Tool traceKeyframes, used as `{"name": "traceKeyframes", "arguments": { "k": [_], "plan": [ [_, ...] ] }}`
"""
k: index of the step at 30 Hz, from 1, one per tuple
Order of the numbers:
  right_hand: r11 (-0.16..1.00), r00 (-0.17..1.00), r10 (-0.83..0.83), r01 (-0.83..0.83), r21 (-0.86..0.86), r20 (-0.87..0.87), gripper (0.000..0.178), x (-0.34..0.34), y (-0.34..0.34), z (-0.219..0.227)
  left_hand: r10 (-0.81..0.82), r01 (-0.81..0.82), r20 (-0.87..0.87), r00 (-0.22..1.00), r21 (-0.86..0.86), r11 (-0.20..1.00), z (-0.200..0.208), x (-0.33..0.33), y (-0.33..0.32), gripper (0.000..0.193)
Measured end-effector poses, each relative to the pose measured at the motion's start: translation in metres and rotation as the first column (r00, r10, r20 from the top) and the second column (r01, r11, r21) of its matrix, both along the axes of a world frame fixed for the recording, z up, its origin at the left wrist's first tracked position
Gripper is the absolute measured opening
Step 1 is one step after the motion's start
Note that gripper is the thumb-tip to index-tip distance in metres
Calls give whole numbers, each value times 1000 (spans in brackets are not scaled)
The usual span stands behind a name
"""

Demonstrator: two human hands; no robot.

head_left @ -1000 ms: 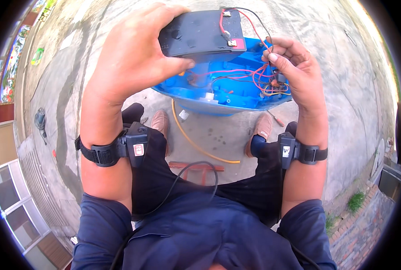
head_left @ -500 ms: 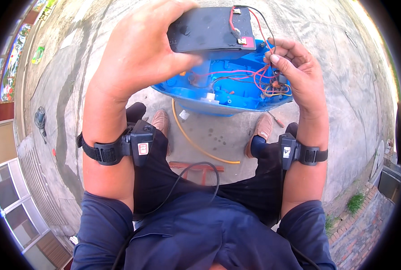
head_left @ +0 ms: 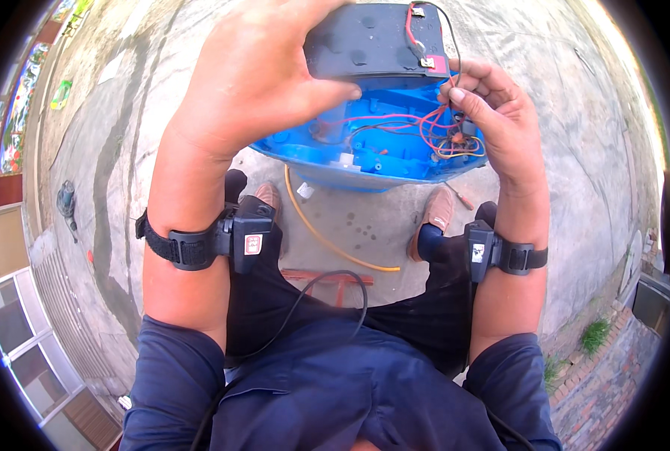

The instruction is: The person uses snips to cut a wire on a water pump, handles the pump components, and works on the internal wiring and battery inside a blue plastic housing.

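My left hand (head_left: 264,83) grips the left end of a black block-shaped battery (head_left: 376,45), thumb along its near edge. The battery is held over the far side of a blue plastic housing (head_left: 327,167). Red and black wires (head_left: 412,30) run from metal terminals on the battery's right end. My right hand (head_left: 496,113) pinches these wires between thumb and fingers, beside the battery's near right corner. Inside the housing lies a tangle of red, black and yellow wires (head_left: 440,135), next to a small white part (head_left: 345,160). The battery and left hand hide the housing's far left.
A yellow hose (head_left: 327,237) hangs from the housing toward the ground between my shoes. A screwdriver (head_left: 463,199) lies by my right shoe, and a red metal frame (head_left: 331,279) sits below me. A power tool (head_left: 67,203) lies on the concrete at far left.
My left hand has moved the battery to the right and slightly away, closer to my right hand. The right hand stays nearly in place, still pinching the wires.
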State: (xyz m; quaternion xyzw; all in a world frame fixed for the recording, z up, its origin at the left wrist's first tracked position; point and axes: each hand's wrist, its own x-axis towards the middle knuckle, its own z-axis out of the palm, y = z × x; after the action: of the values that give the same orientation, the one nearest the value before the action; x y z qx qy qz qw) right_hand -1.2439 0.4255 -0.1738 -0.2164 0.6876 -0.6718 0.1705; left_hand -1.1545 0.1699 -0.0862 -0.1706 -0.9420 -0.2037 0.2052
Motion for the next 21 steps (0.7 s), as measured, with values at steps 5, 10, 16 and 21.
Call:
{"name": "traceKeyframes", "arguments": {
  "k": [5,10,16,21],
  "plan": [
    [1000,1000,-2,2,-21,9,32,0,0,0,-17,18,-28,999,17,1000,-11,-6,1,56],
    [1000,1000,9,-9,-15,7,31,-1,2,-4,-1,2,-10,1000,102,995,-10,-6,8,58],
    [996,992,6,5,-85,129,29,2,6,-1,86,-95,86,993,114,989,-21,-7,7,66],
    [951,982,68,-11,311,-175,29,-5,36,2,92,-95,35,995,93,991,-21,-5,2,66]
  ]
}}
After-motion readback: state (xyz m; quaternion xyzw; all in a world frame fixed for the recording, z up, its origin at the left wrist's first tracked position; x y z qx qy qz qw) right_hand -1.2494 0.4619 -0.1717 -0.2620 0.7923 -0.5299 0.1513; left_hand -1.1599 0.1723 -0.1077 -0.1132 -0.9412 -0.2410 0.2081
